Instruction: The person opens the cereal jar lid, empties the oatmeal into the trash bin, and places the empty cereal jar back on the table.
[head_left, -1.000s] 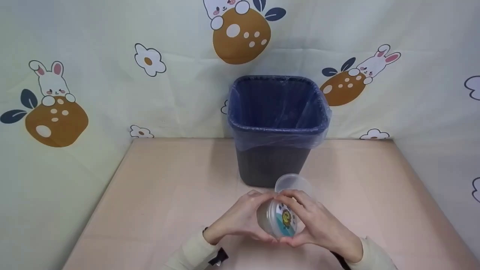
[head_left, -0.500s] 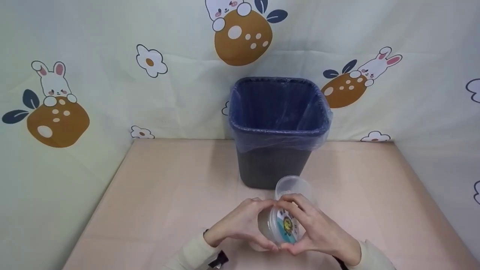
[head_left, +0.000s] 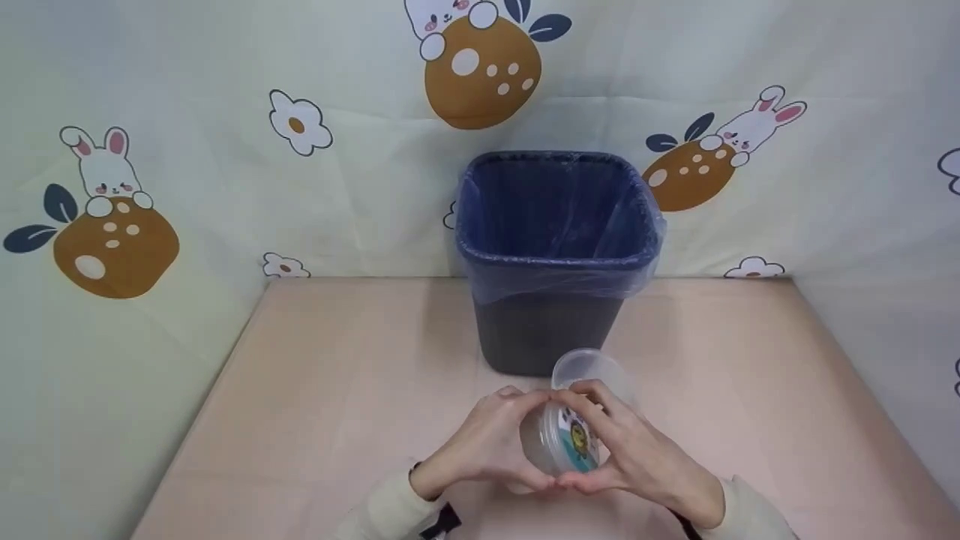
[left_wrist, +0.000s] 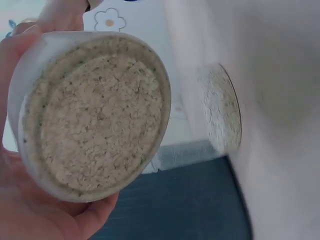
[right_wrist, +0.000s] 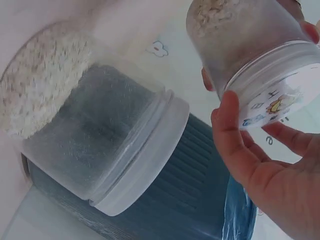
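A clear plastic jar (head_left: 546, 439) is held tilted between both hands, above the table near its front. Beige flakes, like oats, show through its base (left_wrist: 100, 120). My left hand (head_left: 487, 442) grips the jar's body, fingers and thumb curled round its side. My right hand (head_left: 645, 454) holds the lid end, with fingers and thumb spread round the rim of the lid (right_wrist: 282, 100). That lid carries a white and teal label with a yellow cartoon figure. Just beyond the hands stands a second clear jar (right_wrist: 105, 130), upright, with similar flakes at its bottom.
A dark waste bin (head_left: 547, 330) lined with a bluish plastic bag (head_left: 559, 277) stands behind the second jar. The table (head_left: 322, 375) has a pale pink cover. Behind it hangs a cloth (head_left: 360, 187) printed with rabbits and flowers.
The hands and jar dip a little in the head view, then come back up. Both hands keep their hold on the jar; the second jar and bin stay put.
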